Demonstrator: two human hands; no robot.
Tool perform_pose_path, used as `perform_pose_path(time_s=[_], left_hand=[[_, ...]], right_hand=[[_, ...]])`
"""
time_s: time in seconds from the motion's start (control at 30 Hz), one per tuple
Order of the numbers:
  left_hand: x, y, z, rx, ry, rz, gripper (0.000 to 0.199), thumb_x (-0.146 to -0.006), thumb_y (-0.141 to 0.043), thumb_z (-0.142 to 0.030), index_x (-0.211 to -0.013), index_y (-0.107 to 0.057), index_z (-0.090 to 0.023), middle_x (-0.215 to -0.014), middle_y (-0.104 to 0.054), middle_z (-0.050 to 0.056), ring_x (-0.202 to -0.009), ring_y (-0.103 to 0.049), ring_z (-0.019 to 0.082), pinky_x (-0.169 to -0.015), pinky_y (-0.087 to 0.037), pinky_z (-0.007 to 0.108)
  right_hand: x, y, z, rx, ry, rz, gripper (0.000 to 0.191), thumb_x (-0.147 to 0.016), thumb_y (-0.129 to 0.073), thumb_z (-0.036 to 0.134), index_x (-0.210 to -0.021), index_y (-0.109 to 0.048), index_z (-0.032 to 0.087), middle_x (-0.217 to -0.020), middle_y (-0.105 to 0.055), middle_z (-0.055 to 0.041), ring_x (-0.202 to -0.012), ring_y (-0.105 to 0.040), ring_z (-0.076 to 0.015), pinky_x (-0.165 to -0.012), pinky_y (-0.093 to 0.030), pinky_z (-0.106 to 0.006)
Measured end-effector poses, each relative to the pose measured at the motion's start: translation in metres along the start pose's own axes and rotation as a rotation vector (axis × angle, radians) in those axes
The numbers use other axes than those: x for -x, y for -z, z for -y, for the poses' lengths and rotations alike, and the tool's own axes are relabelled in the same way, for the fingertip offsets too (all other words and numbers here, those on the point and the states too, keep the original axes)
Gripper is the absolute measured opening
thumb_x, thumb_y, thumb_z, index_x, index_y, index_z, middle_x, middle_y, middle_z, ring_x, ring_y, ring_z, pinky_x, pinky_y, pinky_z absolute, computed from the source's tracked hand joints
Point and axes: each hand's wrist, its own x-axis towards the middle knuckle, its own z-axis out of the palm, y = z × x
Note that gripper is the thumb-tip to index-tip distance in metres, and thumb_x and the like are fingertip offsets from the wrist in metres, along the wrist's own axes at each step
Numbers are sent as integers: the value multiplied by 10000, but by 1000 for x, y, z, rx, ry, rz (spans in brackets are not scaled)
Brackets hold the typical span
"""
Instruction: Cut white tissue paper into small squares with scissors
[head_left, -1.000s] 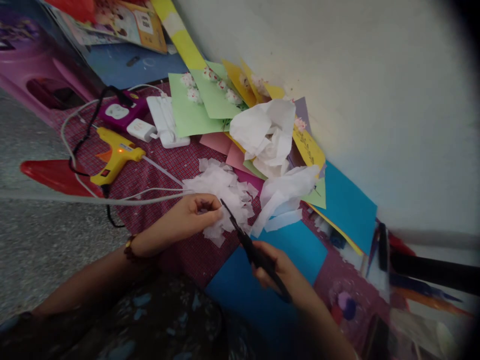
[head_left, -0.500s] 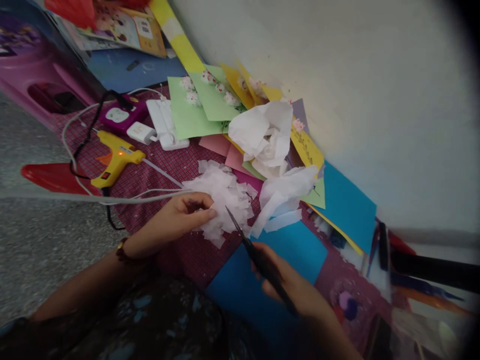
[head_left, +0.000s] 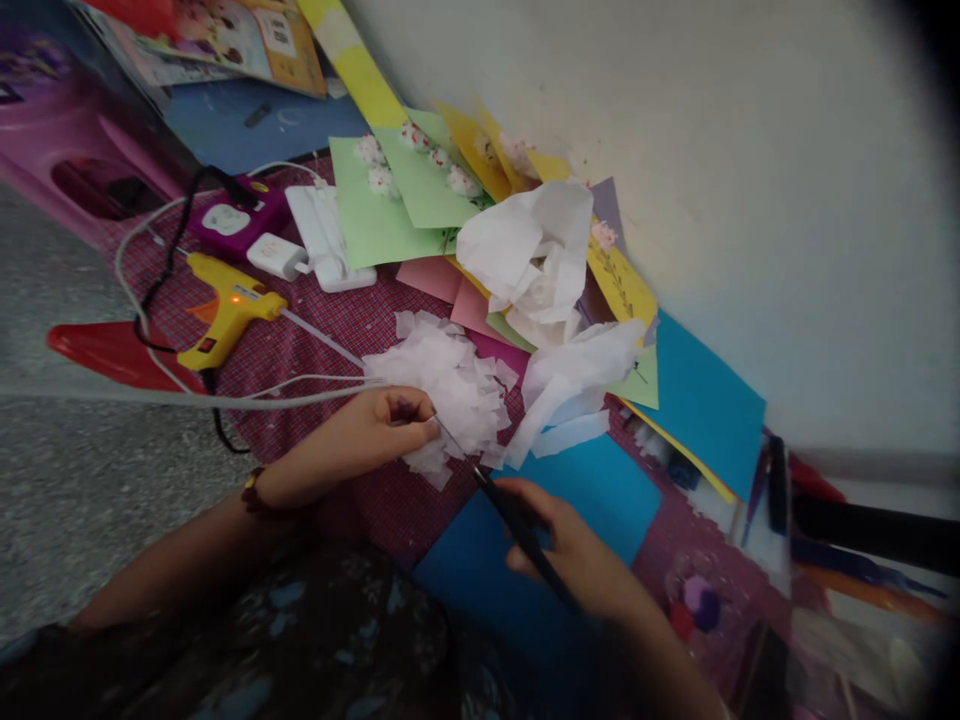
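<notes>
A heap of cut white tissue paper (head_left: 457, 385) lies on the checked cloth (head_left: 322, 325). My left hand (head_left: 394, 430) is at the heap's lower left edge, thumb and fingers pinched together; whatever is between the fingertips is too small to make out. My right hand (head_left: 562, 540) grips black-handled scissors (head_left: 517, 520), whose thin blades point up and left to my left fingertips. Larger crumpled white paper (head_left: 525, 245) and folded white strips (head_left: 574, 385) rest behind and right of the heap. Blue card (head_left: 577, 490) lies under my right hand.
At the left are a yellow glue gun (head_left: 229, 305) with its light on, a purple socket block (head_left: 232, 220), a white charger (head_left: 276, 257) and loose cables. Green cards (head_left: 375, 230) with paper flowers lean by the wall. Pens and tools lie at the right.
The scissors have come closer to my left fingertips, and their blades look thinner against the white heap. My left hand remains pinched. The whole view has shifted slightly.
</notes>
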Motion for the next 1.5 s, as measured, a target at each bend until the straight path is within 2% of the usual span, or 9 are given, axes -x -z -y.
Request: perform_pose_path(time_s=[0.13, 0.3, 0.47, 0.6, 0.8, 0.93, 1.13, 1.33, 1.5], left_hand=[[0, 1, 0, 24, 10, -2, 204, -752, -633, -336, -666, -564, -165, -598, -475, -48, -533, -398, 78, -503, -314, 203], [5, 10, 1, 114, 20, 20, 218, -768, -659, -385, -823, -626, -176, -744, -606, -10, -653, -539, 115, -596, -434, 220], [9, 16, 4, 78, 15, 122, 156, -740, -664, -310, -723, -580, -179, -643, -547, -38, -595, -499, 95, -551, -402, 198], [11, 15, 6, 103, -4, 57, 191, -749, -652, -342, -715, -554, -182, -637, -537, -42, -577, -483, 92, -534, -393, 199], [8, 12, 7, 112, -14, 15, 186, -767, -668, -337, -756, -582, -173, -692, -576, -27, -619, -521, 97, -575, -424, 208], [7, 11, 9, 91, -43, 9, 182, -786, -670, -328, -753, -590, -167, -669, -556, -30, -598, -503, 91, -550, -399, 198], [11, 13, 8, 89, -135, -193, 207, -779, -676, -358, -717, -578, -187, -687, -586, -10, -629, -522, 118, -583, -439, 221], [5, 7, 7, 67, -15, -35, 184, -774, -641, -324, -706, -554, -177, -609, -502, -43, -539, -435, 81, -499, -340, 195], [2, 3, 4, 74, 12, -13, 183, -750, -636, -311, -697, -530, -171, -584, -457, -58, -512, -397, 67, -479, -297, 188]], right_hand=[[-2, 0, -2, 16, -16, -33, 475, -756, -748, 406, -1177, -640, 214, -807, -567, 2, -698, -474, -159, -613, -388, -269], [-5, -1, -6, -27, -8, -44, 479, -774, -725, 469, -1152, -621, 193, -719, -499, 24, -614, -419, -128, -554, -349, -250], [-3, 0, -7, -46, 18, -31, 512, -772, -715, 404, -1215, -552, 206, -786, -551, 3, -663, -502, -154, -599, -423, -278], [5, 5, -5, 44, 91, 17, 661, -763, -684, 295, -1374, -438, 230, -1036, -604, -66, -880, -584, -225, -789, -497, -365], [9, 5, 1, 81, 50, 58, 685, -738, -698, 252, -1377, -453, 239, -1226, -615, -95, -1057, -590, -282, -924, -477, -425], [5, 4, -1, 84, 40, 58, 643, -763, -710, 293, -1358, -475, 228, -1148, -638, -94, -987, -609, -269, -861, -499, -410], [9, 8, -9, 58, 83, 19, 647, -819, -683, 458, -1374, -449, 220, -1114, -624, -97, -954, -606, -251, -847, -502, -400], [5, 3, 1, 89, 74, 46, 615, -764, -711, 329, -1336, -507, 229, -1077, -645, -71, -933, -596, -253, -807, -496, -389], [-3, 0, 1, 95, 38, 25, 555, -764, -705, 323, -1286, -549, 221, -964, -640, -47, -842, -579, -229, -737, -482, -361]])
